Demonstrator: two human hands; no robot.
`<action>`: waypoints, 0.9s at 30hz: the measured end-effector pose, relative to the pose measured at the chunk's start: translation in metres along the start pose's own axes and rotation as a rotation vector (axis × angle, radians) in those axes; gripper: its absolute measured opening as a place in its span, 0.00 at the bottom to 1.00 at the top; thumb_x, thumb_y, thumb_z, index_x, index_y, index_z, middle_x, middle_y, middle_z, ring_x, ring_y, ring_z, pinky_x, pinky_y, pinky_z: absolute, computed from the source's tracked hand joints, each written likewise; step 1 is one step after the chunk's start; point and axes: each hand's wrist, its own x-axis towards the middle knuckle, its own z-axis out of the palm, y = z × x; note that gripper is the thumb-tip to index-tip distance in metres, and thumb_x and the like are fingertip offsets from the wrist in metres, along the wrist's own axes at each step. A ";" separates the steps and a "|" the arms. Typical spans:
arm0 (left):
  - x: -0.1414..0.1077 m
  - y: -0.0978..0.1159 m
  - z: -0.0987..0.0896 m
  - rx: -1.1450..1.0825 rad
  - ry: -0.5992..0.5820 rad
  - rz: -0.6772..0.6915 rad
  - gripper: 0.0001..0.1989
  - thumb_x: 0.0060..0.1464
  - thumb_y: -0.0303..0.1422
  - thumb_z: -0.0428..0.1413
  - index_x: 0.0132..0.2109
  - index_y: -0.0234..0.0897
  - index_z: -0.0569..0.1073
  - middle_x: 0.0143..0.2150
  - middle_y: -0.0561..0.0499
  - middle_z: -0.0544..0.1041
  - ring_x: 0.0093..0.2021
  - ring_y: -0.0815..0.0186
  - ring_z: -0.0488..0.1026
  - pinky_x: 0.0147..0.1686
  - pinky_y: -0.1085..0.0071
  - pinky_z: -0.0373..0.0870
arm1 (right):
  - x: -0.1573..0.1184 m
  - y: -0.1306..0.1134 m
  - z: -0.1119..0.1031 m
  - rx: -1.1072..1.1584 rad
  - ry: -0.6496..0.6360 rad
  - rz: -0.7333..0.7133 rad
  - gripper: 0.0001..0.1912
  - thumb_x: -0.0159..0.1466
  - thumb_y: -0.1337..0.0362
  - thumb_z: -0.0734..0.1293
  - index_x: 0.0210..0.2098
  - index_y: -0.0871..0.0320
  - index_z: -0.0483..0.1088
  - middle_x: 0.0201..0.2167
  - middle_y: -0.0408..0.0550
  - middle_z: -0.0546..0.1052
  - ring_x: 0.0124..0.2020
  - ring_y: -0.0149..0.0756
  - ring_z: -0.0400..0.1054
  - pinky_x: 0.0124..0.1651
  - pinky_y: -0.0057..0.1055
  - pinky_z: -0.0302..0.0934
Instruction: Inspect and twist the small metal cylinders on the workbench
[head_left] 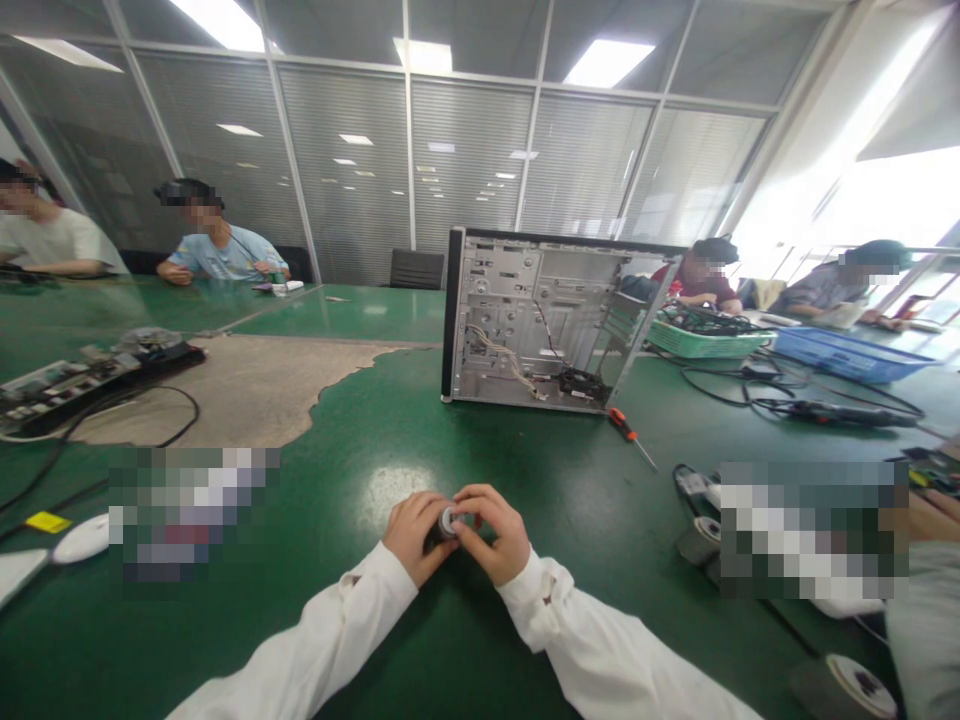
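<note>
A small round metal-faced part (448, 522) is clamped between the left hand (414, 535) and right hand (491, 535) (fingers nearly meeting around it) over the green tabletop (330, 500), well before an orange-handled screwdriver (628, 430) and open computer case (525, 320).

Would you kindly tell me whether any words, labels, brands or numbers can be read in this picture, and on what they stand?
None can be read. The yellow label on the green table is too blurred, and the small round metal part and the computer case show no legible marks.
</note>
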 end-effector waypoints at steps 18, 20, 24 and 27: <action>0.007 -0.028 -0.018 0.195 -0.038 -0.338 0.22 0.44 0.42 0.49 0.45 0.35 0.63 0.46 0.43 0.67 0.48 0.56 0.61 0.44 0.58 0.55 | -0.001 0.062 -0.014 -0.426 -0.047 0.197 0.03 0.51 0.65 0.63 0.26 0.55 0.68 0.33 0.46 0.69 0.37 0.36 0.62 0.40 0.36 0.56; 0.008 -0.029 -0.020 0.208 -0.055 -0.364 0.22 0.44 0.42 0.49 0.46 0.35 0.62 0.46 0.43 0.67 0.48 0.55 0.61 0.44 0.57 0.55 | -0.002 0.064 -0.013 -0.451 -0.072 0.207 0.03 0.50 0.65 0.64 0.25 0.55 0.68 0.33 0.46 0.70 0.37 0.37 0.62 0.39 0.36 0.55; 0.008 -0.030 -0.020 0.238 -0.072 -0.373 0.24 0.41 0.37 0.51 0.47 0.35 0.61 0.48 0.43 0.66 0.50 0.55 0.60 0.45 0.57 0.54 | -0.001 0.066 -0.012 -0.394 -0.005 0.274 0.10 0.52 0.61 0.62 0.33 0.55 0.69 0.35 0.48 0.69 0.37 0.37 0.62 0.38 0.35 0.57; 0.006 -0.031 -0.017 0.254 -0.071 -0.367 0.25 0.39 0.32 0.50 0.48 0.35 0.60 0.48 0.42 0.65 0.50 0.56 0.60 0.46 0.58 0.53 | 0.001 0.069 -0.014 -0.239 0.118 0.375 0.15 0.56 0.58 0.59 0.39 0.58 0.66 0.35 0.50 0.69 0.34 0.34 0.64 0.34 0.30 0.59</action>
